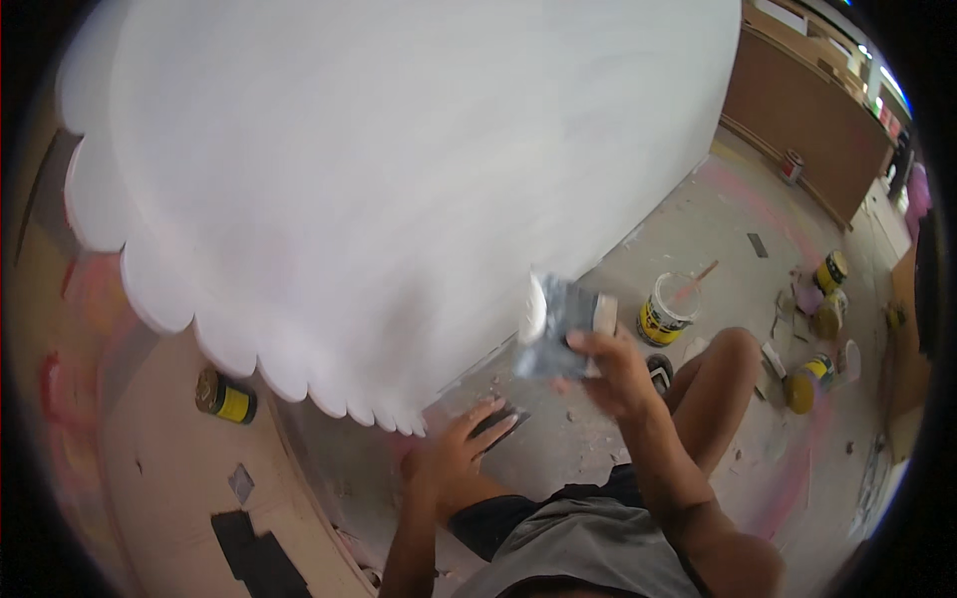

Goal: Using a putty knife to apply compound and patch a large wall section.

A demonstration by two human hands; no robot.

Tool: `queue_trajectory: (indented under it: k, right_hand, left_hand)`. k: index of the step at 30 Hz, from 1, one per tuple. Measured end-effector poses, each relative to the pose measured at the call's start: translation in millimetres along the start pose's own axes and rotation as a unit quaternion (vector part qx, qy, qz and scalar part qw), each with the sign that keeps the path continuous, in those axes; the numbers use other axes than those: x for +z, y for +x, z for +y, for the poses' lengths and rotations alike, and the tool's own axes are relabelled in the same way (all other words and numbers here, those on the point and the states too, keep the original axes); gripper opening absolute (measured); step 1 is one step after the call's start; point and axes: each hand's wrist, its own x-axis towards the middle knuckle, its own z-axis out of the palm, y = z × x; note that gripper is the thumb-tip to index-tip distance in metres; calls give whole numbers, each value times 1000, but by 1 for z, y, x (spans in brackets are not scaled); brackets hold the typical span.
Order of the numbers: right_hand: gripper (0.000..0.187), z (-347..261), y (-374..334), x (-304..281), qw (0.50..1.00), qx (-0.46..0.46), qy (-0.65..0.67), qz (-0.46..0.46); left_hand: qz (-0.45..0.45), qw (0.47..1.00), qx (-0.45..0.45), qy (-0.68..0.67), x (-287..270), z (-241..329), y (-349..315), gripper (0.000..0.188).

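Observation:
My right hand [613, 371] is closed on a broad, flat grey putty scraper [558, 334], blurred by motion. White paste [535, 309] clings to its left edge, which is close to the large white panel [399, 179] with scalloped edging; whether they touch I cannot tell. My left hand [461, 439] is lower, near my bent left knee, below the panel's bottom edge. Its fingers stretch over a dark flat piece [508, 423], which they seem to grip; its exact kind is partly hidden.
An open tub [666, 311] with a stick in it stands right of the panel. Several yellow-and-black cans, one of them [225, 397] at left, stand or lie around. Scraps and a dark flat sheet [257, 553] lie about. A brown board structure [797, 110] is behind.

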Motion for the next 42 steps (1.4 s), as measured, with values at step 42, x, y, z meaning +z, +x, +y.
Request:
queue_trajectory:
  k: [42]
  right_hand:
    - [63,-34,208,105,521,-533,-631,215]
  left_hand:
    - [180,948,-149,-216,54,-27,-46,66]
